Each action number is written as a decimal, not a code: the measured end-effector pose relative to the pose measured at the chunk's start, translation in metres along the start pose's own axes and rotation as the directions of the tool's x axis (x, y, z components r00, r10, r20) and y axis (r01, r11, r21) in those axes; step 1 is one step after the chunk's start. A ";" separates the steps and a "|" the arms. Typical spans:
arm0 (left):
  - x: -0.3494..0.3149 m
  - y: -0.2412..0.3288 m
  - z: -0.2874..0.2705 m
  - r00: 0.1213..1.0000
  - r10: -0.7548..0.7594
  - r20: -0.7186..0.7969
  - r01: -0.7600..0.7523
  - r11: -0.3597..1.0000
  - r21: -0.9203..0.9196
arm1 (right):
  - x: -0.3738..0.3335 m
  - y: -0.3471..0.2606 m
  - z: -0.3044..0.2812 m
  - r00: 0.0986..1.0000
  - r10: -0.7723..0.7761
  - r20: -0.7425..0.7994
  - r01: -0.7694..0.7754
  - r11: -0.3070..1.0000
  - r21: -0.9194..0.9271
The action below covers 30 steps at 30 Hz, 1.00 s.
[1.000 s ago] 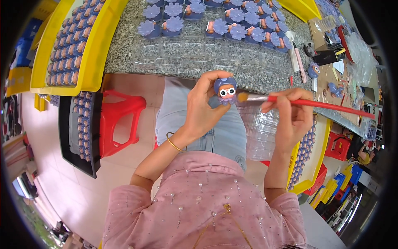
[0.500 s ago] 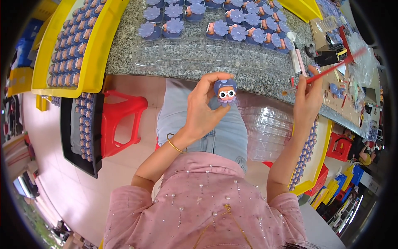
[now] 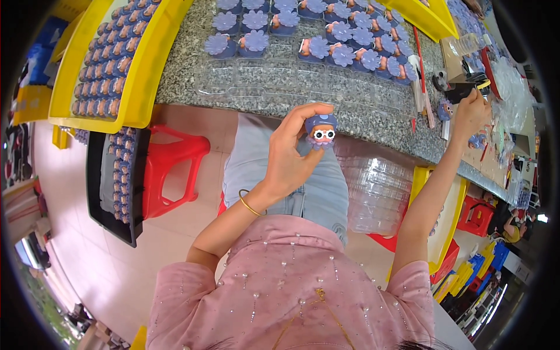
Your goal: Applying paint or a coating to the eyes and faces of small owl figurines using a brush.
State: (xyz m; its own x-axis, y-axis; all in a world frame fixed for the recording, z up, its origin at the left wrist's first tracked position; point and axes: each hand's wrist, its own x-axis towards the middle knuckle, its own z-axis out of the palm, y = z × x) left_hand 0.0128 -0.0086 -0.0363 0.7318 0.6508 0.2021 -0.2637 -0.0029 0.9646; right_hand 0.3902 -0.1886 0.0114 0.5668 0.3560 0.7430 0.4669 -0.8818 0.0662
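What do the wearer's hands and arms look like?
Both the left hand and right hand are ungloved. Loose pink short sleeves, forearms uncovered. A thin gold bangle circles the left wrist; none shows on the right. No cables visible.

We get bright light, sheen on the left floor (image 3: 108, 262), glare on the right trays (image 3: 378, 192), dark warped edges.
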 end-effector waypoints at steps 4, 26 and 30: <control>0.002 0.001 -0.001 0.997 -0.078 0.015 0.078 0.996 -0.044 | 0.025 0.037 0.031 0.939 0.280 0.198 -0.293 0.955 0.038; 0.004 -0.006 0.011 0.985 -0.120 0.121 0.131 0.988 -0.081 | 0.075 0.060 0.006 0.668 0.622 0.408 -0.740 0.610 0.282; 0.003 -0.005 0.014 0.981 -0.142 0.133 0.157 0.981 -0.115 | 0.074 0.058 0.009 0.649 0.679 0.344 -0.758 0.537 0.370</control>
State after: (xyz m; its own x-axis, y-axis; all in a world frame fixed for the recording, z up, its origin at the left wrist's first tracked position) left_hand 0.0255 -0.0172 -0.0382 0.8387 0.5381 0.0839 -0.2159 0.1871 0.9583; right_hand 0.4654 -0.2112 0.0645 0.9183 -0.2613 0.2975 0.0720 -0.6286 -0.7744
